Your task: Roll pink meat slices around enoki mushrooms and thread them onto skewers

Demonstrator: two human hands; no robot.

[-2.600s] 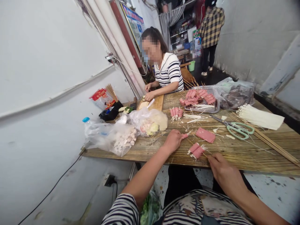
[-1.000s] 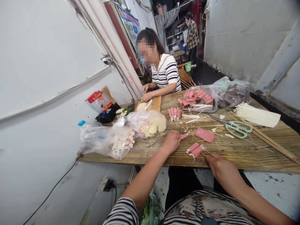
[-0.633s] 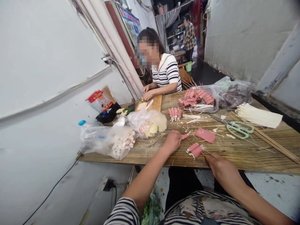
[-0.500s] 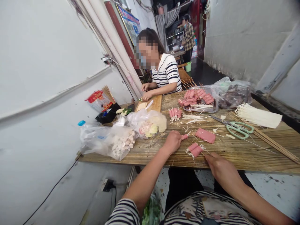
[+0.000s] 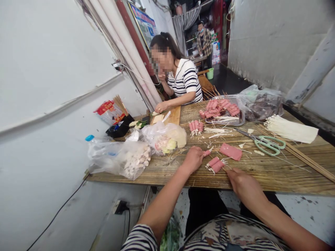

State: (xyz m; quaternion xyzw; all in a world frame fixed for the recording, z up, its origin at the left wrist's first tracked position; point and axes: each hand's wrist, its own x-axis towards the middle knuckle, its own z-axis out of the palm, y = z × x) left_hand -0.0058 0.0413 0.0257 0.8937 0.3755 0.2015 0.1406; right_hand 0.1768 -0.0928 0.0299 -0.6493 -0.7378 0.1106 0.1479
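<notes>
My left hand [image 5: 194, 158] is closed on a pink meat-slice roll [image 5: 208, 152] with white enoki ends sticking out of it, held just above the wooden table. My right hand [image 5: 240, 179] pinches the end of a thin skewer, which is mostly hidden. Two more pink rolls [image 5: 216, 165] with enoki inside sit side by side on that skewer, just in front of the left hand's roll. Behind them lies a flat pink slice [image 5: 230, 151]. Loose enoki strands [image 5: 217, 131] are scattered farther back, beside a finished row of rolls [image 5: 195, 126].
Green-handled scissors [image 5: 269, 144], bare skewers [image 5: 309, 160] and an enoki bundle [image 5: 291, 129] lie to the right. A clear tray [image 5: 240, 118] holds many skewered rolls. Plastic bags [image 5: 120, 158] stand at left. Across the table a co-worker [image 5: 187, 78] sits by a cutting board [image 5: 176, 116].
My right hand and the skewer with two rolls have shifted slightly left, closer to the left hand's roll. The co-worker has raised one hand toward the face. The person at the back has turned.
</notes>
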